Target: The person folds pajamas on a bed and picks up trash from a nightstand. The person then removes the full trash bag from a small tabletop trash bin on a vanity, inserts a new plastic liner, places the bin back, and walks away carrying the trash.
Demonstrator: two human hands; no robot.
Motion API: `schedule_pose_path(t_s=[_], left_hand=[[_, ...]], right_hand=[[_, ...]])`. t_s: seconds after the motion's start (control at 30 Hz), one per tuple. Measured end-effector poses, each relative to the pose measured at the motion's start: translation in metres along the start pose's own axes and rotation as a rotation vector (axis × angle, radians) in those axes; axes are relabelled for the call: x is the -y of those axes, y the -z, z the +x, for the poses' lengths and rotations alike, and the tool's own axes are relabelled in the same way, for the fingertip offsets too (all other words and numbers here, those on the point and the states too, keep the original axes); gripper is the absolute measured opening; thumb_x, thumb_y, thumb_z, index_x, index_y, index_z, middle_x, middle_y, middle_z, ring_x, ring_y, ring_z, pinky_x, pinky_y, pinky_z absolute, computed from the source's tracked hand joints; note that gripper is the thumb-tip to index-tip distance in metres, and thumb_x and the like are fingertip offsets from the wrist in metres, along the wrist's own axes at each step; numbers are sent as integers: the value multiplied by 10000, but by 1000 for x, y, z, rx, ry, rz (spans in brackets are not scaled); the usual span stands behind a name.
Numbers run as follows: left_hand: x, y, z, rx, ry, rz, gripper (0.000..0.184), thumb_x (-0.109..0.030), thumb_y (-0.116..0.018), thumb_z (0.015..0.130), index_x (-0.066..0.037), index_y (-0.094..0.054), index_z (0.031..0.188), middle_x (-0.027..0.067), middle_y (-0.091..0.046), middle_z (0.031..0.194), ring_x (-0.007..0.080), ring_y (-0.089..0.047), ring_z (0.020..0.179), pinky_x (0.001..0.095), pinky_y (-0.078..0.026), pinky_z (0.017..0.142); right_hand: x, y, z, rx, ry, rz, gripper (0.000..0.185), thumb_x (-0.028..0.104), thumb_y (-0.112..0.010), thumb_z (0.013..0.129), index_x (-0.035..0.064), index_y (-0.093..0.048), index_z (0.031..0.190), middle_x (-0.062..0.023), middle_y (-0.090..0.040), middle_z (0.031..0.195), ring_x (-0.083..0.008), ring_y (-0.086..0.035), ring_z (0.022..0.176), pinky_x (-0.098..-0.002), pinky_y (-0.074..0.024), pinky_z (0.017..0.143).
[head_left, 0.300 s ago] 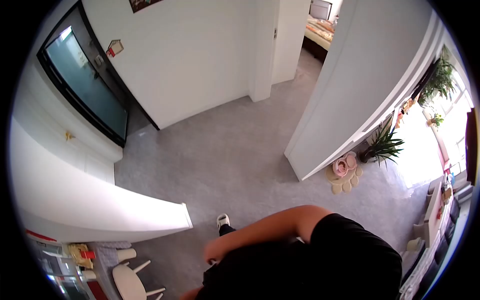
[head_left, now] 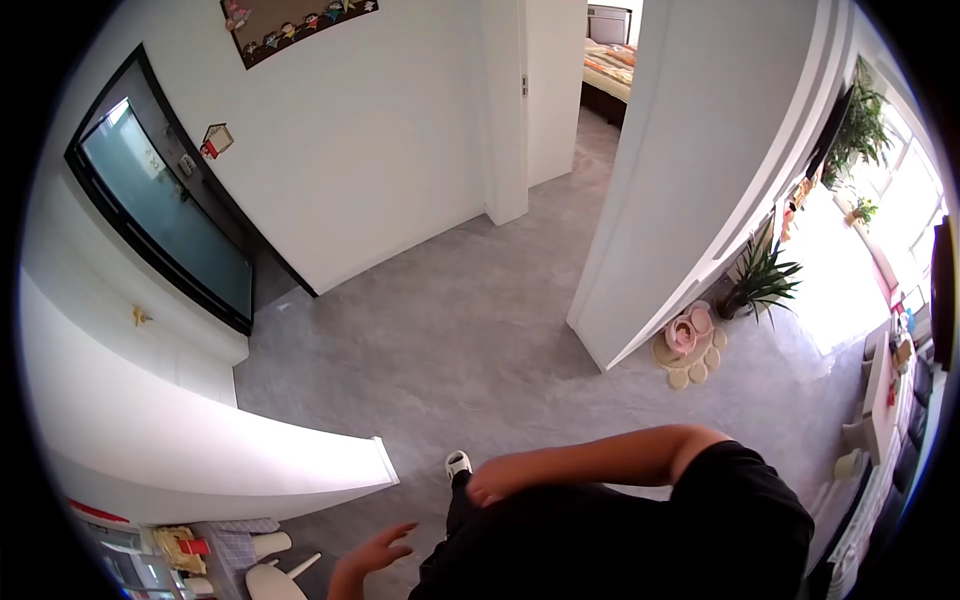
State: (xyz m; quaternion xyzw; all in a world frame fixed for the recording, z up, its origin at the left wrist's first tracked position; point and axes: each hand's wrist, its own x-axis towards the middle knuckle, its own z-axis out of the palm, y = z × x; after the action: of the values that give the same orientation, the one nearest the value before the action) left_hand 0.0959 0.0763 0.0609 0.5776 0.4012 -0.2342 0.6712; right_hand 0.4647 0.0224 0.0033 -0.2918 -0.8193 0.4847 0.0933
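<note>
My right hand (head_left: 492, 480) is in front of my black shirt (head_left: 620, 540), just right of my shoe (head_left: 457, 464). Its fingers are curled in and blurred, and whether they hold anything cannot be made out. Lower and to the left, my left hand (head_left: 380, 550) hangs over the grey floor (head_left: 430, 330) with its fingers spread and nothing in them. It is nearest to the white stool (head_left: 272, 582).
A white wall end (head_left: 385, 462) stands at the left, and a wall corner (head_left: 600, 340) at the right. Beyond are a glass door (head_left: 170, 190), a doorway to a bed (head_left: 608, 72), a potted plant (head_left: 765, 280) and a pink bowl stand (head_left: 688, 333).
My left hand has come into fuller view at the bottom, fingers spread. My right hand has moved right. The view has tilted up, showing more of the wall picture.
</note>
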Motion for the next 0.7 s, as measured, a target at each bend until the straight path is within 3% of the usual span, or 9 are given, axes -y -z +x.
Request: schedule_pose_path(t_s=[0.07,0.1,0.13,0.2,0.23,0.27,0.37,0.43,0.7], left_hand=[[-2,-17,22,8,-46,45,635,-104,-658,965,-92,-402,1546,135,-591,1415,213,-595,1240,383,-489,1032],[31,-31,50,106,-222,72,602,-115,-668,961,-83,-434,1515,127,-613,1369,213,-610,1211,388,-502,1013],[44,-34,71,210,-405,102,570,-125,-677,958,-73,-465,1484,120,-636,1323,212,-624,1181,392,-514,995],[16,-30,53,179,-276,138,535,-147,-698,947,-61,-492,1433,115,-644,1301,212,-633,1169,393,-517,995],[5,-29,47,137,-143,157,503,-169,-719,937,-49,-520,1383,110,-651,1279,212,-642,1157,393,-519,996],[10,-28,54,147,-145,166,503,-169,-719,937,-49,-520,1383,110,-651,1279,212,-642,1157,393,-519,996],[69,-24,87,124,-73,361,462,-199,-753,912,-19,-546,1284,115,-665,1245,209,-658,1108,384,-523,985],[116,-16,107,84,-128,128,430,-220,-757,904,-16,-575,1235,126,-687,1174,208,-663,1026,379,-531,951],[92,-18,84,159,-107,341,350,-244,-737,908,-23,-639,1162,114,-713,1085,211,-671,998,408,-533,936]], right_hand=[[23,12,-77,-92,-290,115,256,312,-585,980,74,-676,997,-167,-698,967,-360,-650,876,-436,-510,804],[21,-3,-119,-219,-321,194,252,323,-583,994,94,-683,1037,-151,-706,983,-318,-656,885,-425,-509,815],[26,-12,-158,-180,-526,135,241,322,-598,997,108,-677,1076,-128,-712,1013,-286,-665,905,-418,-515,831],[45,-47,-228,-298,-783,349,238,311,-658,963,109,-696,1083,-97,-721,1030,-251,-677,942,-397,-527,862],[46,-80,-265,-378,-677,253,247,248,-719,895,119,-694,1105,-108,-720,1027,-281,-672,990,-409,-523,871],[59,-114,-290,-417,-806,271,294,235,-748,859,107,-701,1120,-112,-728,1052,-287,-676,1024,-411,-520,891],[62,-255,-337,-263,-775,590,277,240,-730,854,93,-724,1088,-142,-735,1035,-300,-688,1013,-433,-527,882],[84,-292,-337,-196,-865,651,272,241,-722,857,93,-727,1085,-146,-735,1031,-303,-689,1008,-438,-527,878],[98,-294,-317,-191,-991,611,255,244,-694,870,90,-736,1069,-163,-735,1016,-315,-695,991,-457,-530,862]])
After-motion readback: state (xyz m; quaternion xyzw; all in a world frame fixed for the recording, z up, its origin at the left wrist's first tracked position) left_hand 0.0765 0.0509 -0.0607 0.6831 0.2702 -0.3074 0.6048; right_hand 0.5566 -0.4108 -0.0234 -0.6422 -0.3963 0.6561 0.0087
